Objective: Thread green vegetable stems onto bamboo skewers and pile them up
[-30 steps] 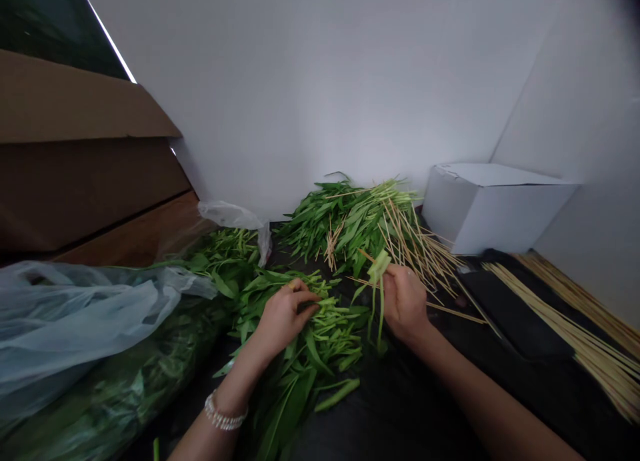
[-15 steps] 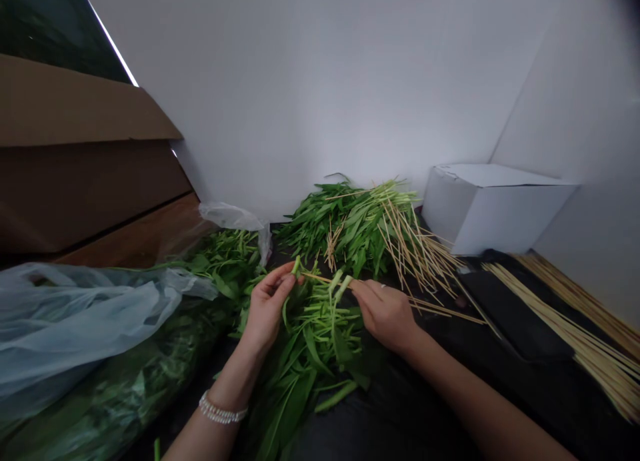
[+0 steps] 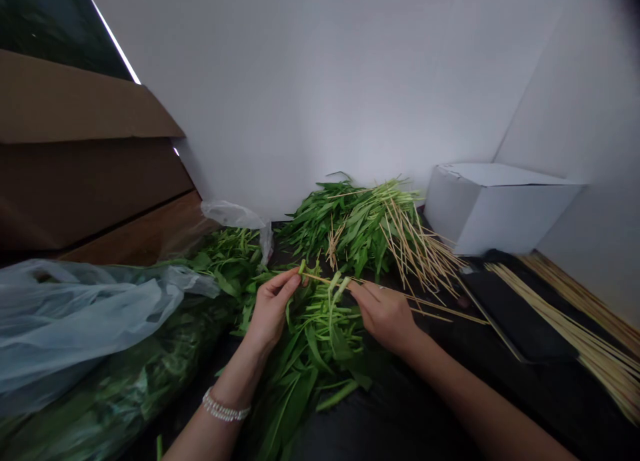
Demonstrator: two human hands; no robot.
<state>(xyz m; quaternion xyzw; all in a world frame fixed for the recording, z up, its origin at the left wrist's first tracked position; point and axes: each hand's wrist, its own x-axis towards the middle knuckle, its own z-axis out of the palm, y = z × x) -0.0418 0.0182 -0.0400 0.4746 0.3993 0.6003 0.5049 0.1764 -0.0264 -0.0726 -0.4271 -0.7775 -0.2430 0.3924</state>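
My left hand (image 3: pixel 273 308), with a beaded bracelet at the wrist, pinches a green leafy stem (image 3: pixel 302 268) at the tip of a thin bamboo skewer (image 3: pixel 320 278). The fingers of my right hand (image 3: pixel 385 314) are closed round the skewer farther along. Between the hands, pale cut stem pieces (image 3: pixel 341 288) sit across the skewer, close to my right fingertips. Below lies a loose heap of leafy green stems (image 3: pixel 305 368). Behind the hands rests a pile of skewered greens (image 3: pixel 350 228), its many skewer ends (image 3: pixel 415 248) pointing right.
At left, a clear plastic bag (image 3: pixel 90 321) covers more greens, beside a brown cardboard box (image 3: pixel 90 174). On the right are a white box (image 3: pixel 500 208), a black flat object (image 3: pixel 520 314) and loose bamboo skewers (image 3: pixel 565 324). A white wall (image 3: pixel 325 81) stands behind.
My left hand has shifted slightly right, and the stem in its fingers stands less tall above them. My right hand keeps its place on the skewer. The whole view has moved a little.
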